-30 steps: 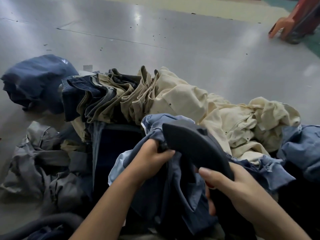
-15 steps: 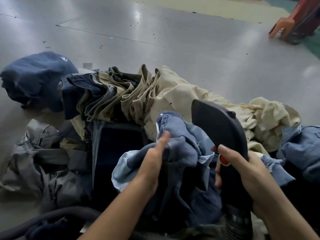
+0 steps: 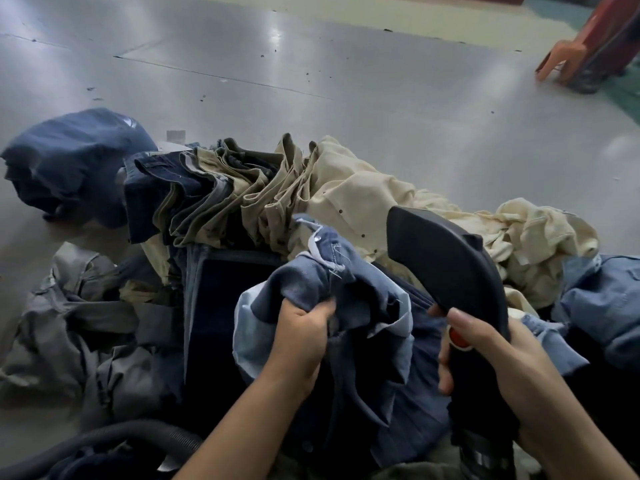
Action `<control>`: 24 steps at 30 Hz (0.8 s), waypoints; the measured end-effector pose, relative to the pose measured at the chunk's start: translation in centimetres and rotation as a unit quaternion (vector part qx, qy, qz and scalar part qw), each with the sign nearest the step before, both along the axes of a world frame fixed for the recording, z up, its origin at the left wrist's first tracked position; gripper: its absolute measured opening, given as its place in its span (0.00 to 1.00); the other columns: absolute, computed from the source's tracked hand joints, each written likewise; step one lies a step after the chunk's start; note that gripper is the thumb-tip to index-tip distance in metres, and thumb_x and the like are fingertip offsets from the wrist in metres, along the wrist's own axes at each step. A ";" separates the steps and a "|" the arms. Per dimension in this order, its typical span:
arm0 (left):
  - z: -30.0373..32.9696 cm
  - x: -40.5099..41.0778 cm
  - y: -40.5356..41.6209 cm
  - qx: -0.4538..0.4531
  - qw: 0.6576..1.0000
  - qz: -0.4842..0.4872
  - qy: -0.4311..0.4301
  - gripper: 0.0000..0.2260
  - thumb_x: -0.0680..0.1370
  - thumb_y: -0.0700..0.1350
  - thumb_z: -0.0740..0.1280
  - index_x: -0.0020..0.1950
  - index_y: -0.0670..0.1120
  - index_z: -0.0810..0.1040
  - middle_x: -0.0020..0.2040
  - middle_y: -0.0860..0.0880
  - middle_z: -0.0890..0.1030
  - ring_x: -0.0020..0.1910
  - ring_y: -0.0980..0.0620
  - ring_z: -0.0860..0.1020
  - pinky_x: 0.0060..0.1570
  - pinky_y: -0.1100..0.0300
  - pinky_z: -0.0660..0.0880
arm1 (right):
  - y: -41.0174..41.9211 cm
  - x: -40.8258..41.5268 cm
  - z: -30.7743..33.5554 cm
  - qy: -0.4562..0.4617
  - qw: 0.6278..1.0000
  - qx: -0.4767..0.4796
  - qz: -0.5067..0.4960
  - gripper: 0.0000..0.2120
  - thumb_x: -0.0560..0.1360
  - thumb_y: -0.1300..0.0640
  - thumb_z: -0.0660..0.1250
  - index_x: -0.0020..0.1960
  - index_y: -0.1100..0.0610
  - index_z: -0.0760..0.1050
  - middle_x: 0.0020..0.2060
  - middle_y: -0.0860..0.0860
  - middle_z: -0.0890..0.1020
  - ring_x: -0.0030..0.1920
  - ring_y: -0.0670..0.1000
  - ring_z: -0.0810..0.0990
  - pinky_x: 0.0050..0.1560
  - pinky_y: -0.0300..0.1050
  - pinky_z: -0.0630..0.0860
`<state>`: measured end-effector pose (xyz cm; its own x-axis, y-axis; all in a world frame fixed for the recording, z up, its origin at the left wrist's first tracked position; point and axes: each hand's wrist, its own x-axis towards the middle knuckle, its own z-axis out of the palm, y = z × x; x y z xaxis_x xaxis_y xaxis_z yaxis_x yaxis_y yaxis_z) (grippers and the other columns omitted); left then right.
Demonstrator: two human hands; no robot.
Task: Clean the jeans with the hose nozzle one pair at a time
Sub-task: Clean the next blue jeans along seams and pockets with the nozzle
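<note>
Gripping now: left hand (image 3: 298, 336) bunches a fold of the blue jeans (image 3: 349, 306) in a closed fist; right hand (image 3: 485, 355) is wrapped round the handle of the hose nozzle (image 3: 446, 268), thumb beside its red button (image 3: 458, 337).
Nozzle position: head raised just right of the gathered fold, apparently not touching it.
Jeans position: under and between both hands, on top of the heap.
Risk, suction: the loose frayed edge above the left fist could likely be drawn into the nozzle mouth.
Risk, mixing: the beige trousers (image 3: 346, 199) beyond the hands lie close; a wide sweep could catch them.
Risk, snag: the hose (image 3: 138, 436) curls below the left forearm and may drag on cloth.
</note>
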<state>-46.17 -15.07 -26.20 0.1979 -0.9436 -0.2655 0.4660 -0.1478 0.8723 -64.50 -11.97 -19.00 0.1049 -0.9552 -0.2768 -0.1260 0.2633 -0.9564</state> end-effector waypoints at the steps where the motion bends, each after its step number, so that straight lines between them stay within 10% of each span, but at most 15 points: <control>1: 0.3 -0.1 0.2 -0.009 0.999 -0.016 0.026 0.10 0.77 0.29 0.60 0.48 0.39 0.78 0.37 0.45 0.84 0.38 0.51 0.82 0.39 0.56 0.78 | 0.1 0.0 0.1 0.000 1.000 -0.001 0.009 0.41 0.47 0.27 0.76 0.39 0.62 0.77 0.25 0.60 0.77 0.25 0.58 0.75 0.24 0.44 0.71; 8: -1.0 -0.2 0.3 -0.044 0.997 -0.054 0.034 0.14 0.74 0.35 0.65 0.58 0.44 0.79 0.53 0.45 0.84 0.57 0.47 0.81 0.54 0.56 0.78 | 0.8 0.6 0.7 0.014 0.997 0.018 0.071 0.36 0.49 0.35 0.79 0.36 0.66 0.75 0.23 0.62 0.77 0.22 0.56 0.76 0.24 0.40 0.72; 13: -1.0 0.6 0.2 -0.074 0.994 -0.078 -0.024 0.13 0.70 0.39 0.65 0.51 0.50 0.83 0.46 0.45 0.84 0.48 0.47 0.82 0.47 0.53 0.77 | 1.5 1.8 1.1 0.033 0.990 0.037 0.131 0.15 0.57 0.40 0.72 0.34 0.50 0.80 0.23 0.59 0.78 0.22 0.55 0.77 0.23 0.40 0.71; 18: -1.3 0.9 0.8 -0.149 0.959 -0.095 -0.222 0.10 0.72 0.43 0.63 0.52 0.48 0.78 0.41 0.51 0.83 0.45 0.58 0.81 0.43 0.64 0.75 | 0.5 1.4 1.1 0.015 0.999 -0.002 0.035 0.19 0.54 0.39 0.73 0.28 0.56 0.78 0.22 0.60 0.76 0.20 0.56 0.75 0.21 0.40 0.69; 24: -1.3 1.2 0.3 -0.173 0.952 -0.041 -0.250 0.07 0.71 0.41 0.63 0.45 0.51 0.76 0.34 0.54 0.80 0.37 0.62 0.79 0.36 0.68 0.74 | 0.8 0.3 1.5 0.004 0.997 0.047 0.067 0.21 0.53 0.40 0.74 0.28 0.59 0.77 0.22 0.62 0.75 0.20 0.57 0.75 0.22 0.39 0.70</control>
<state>-44.93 -14.79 -27.51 0.1401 -0.9751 0.1719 -0.0209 0.1707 0.9851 -64.25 -11.22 -17.52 0.2266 -0.9023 -0.3668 -0.1744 0.3329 -0.9267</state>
